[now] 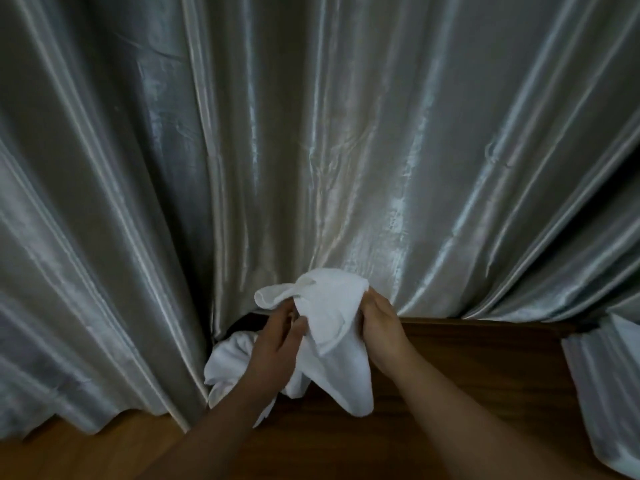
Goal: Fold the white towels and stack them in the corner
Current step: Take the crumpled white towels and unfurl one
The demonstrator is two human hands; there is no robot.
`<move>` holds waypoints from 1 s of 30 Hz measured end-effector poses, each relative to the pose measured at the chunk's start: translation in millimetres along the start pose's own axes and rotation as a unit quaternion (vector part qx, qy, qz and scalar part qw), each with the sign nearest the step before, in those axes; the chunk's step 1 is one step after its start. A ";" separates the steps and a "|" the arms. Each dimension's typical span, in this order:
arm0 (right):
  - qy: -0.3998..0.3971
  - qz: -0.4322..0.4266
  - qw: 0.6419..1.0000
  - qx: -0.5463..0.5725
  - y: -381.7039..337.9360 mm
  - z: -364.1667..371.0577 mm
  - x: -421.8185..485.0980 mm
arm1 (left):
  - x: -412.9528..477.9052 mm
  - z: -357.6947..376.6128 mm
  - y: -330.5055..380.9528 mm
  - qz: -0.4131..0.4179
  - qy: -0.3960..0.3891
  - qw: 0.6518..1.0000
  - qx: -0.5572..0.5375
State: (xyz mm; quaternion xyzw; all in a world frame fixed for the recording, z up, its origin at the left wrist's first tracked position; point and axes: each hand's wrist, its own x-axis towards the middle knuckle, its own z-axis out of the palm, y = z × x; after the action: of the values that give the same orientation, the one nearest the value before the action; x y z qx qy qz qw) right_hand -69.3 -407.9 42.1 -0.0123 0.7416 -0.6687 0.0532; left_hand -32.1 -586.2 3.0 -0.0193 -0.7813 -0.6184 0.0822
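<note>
1. White towel [332, 317]: you hold it lifted above the wooden surface [485, 375], hanging free for folding.
2. Left hand [280, 337], right hand [381, 327]: each pinches an opposite edge.
3. Second towel [225, 362]: crumpled against the curtain [311, 133], unfolded.

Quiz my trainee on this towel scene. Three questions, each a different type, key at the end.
1. True or false: the right hand is empty.
2. The crumpled towel lies: A) in a basket; B) on the wooden surface against the curtain; C) over a chair.
3. How many hands grip the raised towel?

Key: 1 false, its fingers grip the raised towel. 2 B. 3 two, the left hand as well.
</note>
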 end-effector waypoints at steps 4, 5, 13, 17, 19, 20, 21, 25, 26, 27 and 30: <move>-0.007 0.041 0.997 0.066 3.3 -18.4 -1.7 | 2.1 11.9 26.7 -0.004 0.036 0.998 -0.056; -0.011 0.045 0.996 0.077 3.3 -22.3 -3.1 | 0.8 13.2 29.1 -0.018 0.029 0.997 -0.071; 0.000 0.082 0.995 0.054 20.7 -36.4 -22.6 | 2.1 40.0 32.7 -0.070 -0.170 0.983 0.030; 0.007 0.054 0.995 -0.088 24.8 -45.4 -31.4 | 13.8 52.7 29.9 -0.015 -0.123 0.984 0.129; 0.035 0.004 0.982 -0.184 34.0 -53.4 -35.5 | 15.2 64.8 39.4 0.013 -0.142 0.973 0.179; 0.054 -0.014 0.975 -0.215 40.6 -58.6 -36.2 | 14.1 71.7 43.0 0.037 -0.144 0.968 0.204; 0.070 -0.019 0.967 -0.244 47.1 -64.4 -37.4 | 12.0 78.2 47.8 0.068 -0.132 0.964 0.221; 0.085 0.065 0.967 -0.231 61.6 -108.3 -43.9 | 6.8 98.9 68.5 0.074 -0.068 0.974 0.205; 0.088 0.093 0.972 -0.198 62.4 -122.8 -46.1 | 8.5 102.8 72.9 0.053 -0.058 0.978 0.194; 0.093 0.121 0.977 -0.151 63.1 -138.0 -47.7 | 10.9 106.2 77.2 0.039 -0.042 0.980 0.189; 0.107 0.188 0.976 0.019 69.8 -183.6 -52.9 | 13.2 120.4 96.9 0.004 0.016 0.979 0.205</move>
State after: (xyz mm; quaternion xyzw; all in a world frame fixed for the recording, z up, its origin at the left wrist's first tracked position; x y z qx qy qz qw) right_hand -30.6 -214.0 -5.5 0.1996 0.7195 -0.6578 0.0988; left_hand -44.9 -447.7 71.7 0.0043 -0.8901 -0.4449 0.0994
